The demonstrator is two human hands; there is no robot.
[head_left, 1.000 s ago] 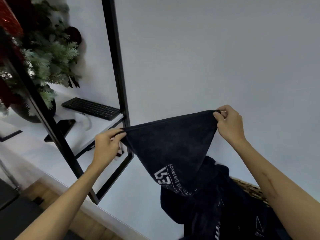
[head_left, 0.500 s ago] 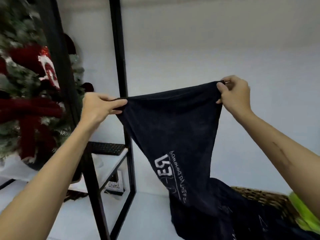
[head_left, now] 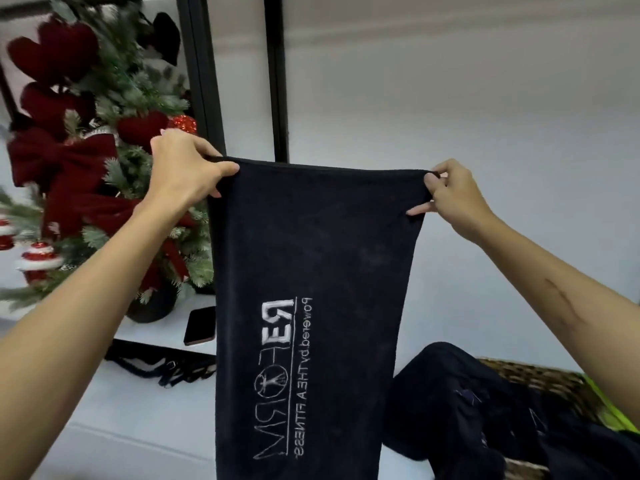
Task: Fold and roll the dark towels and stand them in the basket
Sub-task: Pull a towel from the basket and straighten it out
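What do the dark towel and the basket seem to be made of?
The towel, pinched at its top corners by the left hand and right hand, looks like soft terry cloth: matte, fuzzy, hanging limp, with pale lettering. The basket looks woven from brown plant fibre, perhaps wicker: crossing strands show.

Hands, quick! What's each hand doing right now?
Left hand: pinching the top left corner of the dark towel.
Right hand: pinching the towel's top right corner.

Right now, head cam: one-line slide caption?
Left hand and right hand pinch the top corners of a dark logo towel, hanging unfolded beside the wicker basket.
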